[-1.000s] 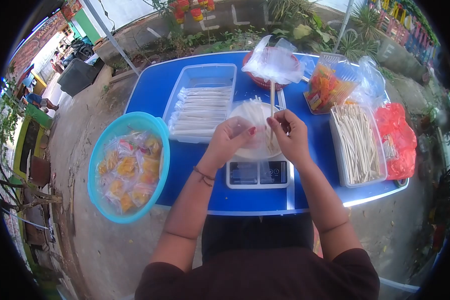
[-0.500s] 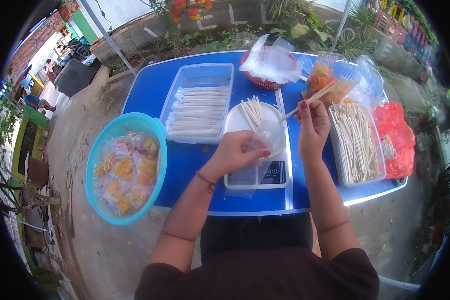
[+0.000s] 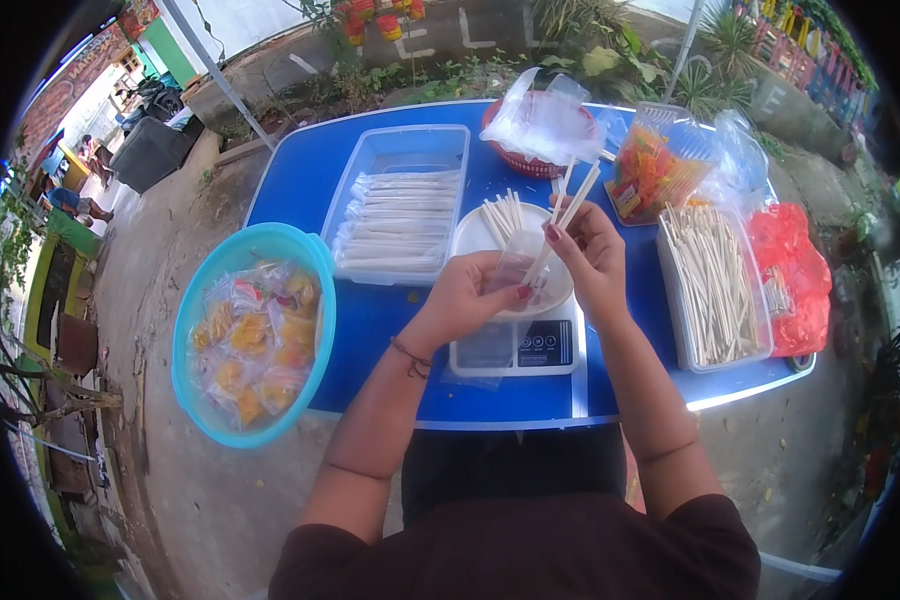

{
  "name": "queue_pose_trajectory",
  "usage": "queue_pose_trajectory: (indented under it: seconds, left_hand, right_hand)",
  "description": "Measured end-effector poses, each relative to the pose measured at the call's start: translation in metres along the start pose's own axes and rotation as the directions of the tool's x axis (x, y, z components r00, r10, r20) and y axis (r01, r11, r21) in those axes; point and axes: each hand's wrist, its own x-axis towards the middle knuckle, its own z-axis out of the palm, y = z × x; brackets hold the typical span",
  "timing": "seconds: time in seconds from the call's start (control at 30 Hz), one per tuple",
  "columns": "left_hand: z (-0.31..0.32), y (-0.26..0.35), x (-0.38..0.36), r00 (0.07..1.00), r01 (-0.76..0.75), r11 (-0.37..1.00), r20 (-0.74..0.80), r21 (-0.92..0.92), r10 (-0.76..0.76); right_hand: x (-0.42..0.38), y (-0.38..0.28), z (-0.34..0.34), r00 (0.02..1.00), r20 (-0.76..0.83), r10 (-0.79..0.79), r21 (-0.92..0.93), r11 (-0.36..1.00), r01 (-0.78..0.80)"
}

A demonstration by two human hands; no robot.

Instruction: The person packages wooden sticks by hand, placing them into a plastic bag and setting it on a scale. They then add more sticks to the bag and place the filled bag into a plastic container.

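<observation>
My left hand (image 3: 475,298) pinches a clear plastic bag (image 3: 488,345) over the scale. Several pale sticks (image 3: 576,200) are held in my right hand (image 3: 592,250), their lower ends at the bag's mouth. A white kitchen scale (image 3: 550,345) with a round plate lies under both hands. More short sticks (image 3: 504,213) rest on its plate. To the right stands a clear tub of loose sticks (image 3: 715,290). At the back left, a clear tray (image 3: 410,133) holds wrapped white bundles (image 3: 400,215).
A turquoise basin (image 3: 183,350) holds bagged orange items. Behind the scale is a red basket (image 3: 530,165) with plastic bags. An orange-filled packet (image 3: 650,170) and a red plastic bag (image 3: 790,270) are at the right of the blue table (image 3: 370,330). People sit far left.
My right hand has moved left and slightly down, bringing the sticks to the bag's mouth, where they now point more upright. My left hand has barely moved.
</observation>
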Motion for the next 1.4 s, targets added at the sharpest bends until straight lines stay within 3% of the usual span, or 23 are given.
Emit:
queue_pose_trajectory:
  seconds: [0.07,0.27,0.47,0.57,0.67,0.77,0.97,1.07,1.17,1.27,1.3,1.4]
  left_hand:
    - [0.000,0.003,0.000,0.999,0.039,0.999,0.024,0.023,-0.039]
    - [0.000,0.005,-0.001,0.997,0.054,0.998,0.046,0.034,-0.056]
    - [-0.002,0.003,-0.001,0.997,0.081,0.994,0.027,-0.077,-0.079]
    - [-0.002,0.003,-0.001,0.996,0.081,0.995,0.028,-0.050,-0.080]
    - [-0.002,0.003,0.000,0.998,0.060,0.998,0.029,-0.030,-0.059]
    - [-0.003,0.004,-0.001,0.998,0.062,0.998,0.006,0.000,-0.062]
    - [-0.003,0.005,0.001,0.996,0.075,0.997,-0.038,-0.035,-0.076]
    - [-0.004,0.004,0.001,0.996,0.062,0.996,-0.059,-0.060,-0.065]
    - [-0.005,0.006,0.000,0.995,0.060,0.995,-0.073,-0.086,-0.066]
    - [-0.006,0.003,0.002,0.993,0.051,0.992,-0.103,-0.117,-0.063]
    - [-0.007,0.001,0.003,0.991,0.045,0.991,-0.116,-0.130,-0.061]
    - [-0.011,-0.002,0.000,0.999,0.003,1.000,-0.052,0.016,-0.002]
  right_hand:
    - [-0.001,-0.005,0.008,0.996,-0.070,-0.045,0.104,0.993,0.052]
    - [0.000,-0.013,0.007,0.998,-0.032,-0.052,0.165,0.985,0.057]
    - [0.001,-0.001,-0.002,0.990,0.128,-0.055,-0.076,0.995,0.066]
    - [0.003,-0.011,0.009,0.995,-0.036,-0.096,0.085,0.991,0.099]
    - [0.003,-0.010,0.008,0.987,-0.112,-0.116,0.111,0.985,0.129]
    - [0.001,-0.013,0.007,0.992,-0.057,-0.114,0.095,0.988,0.119]
    - [0.000,-0.001,0.002,0.991,0.072,-0.116,-0.027,0.993,0.118]
    - [0.001,-0.001,0.000,0.972,0.075,-0.221,-0.133,0.964,0.230]
    - [-0.001,-0.014,0.005,0.982,0.002,-0.187,-0.154,0.971,0.185]
    - [0.001,-0.011,0.002,0.942,0.143,-0.304,-0.331,0.882,0.335]
    - [0.001,-0.010,0.003,0.945,0.122,-0.304,-0.323,0.888,0.327]
    - [0.001,-0.009,0.004,0.954,0.041,-0.297,-0.273,0.915,0.297]
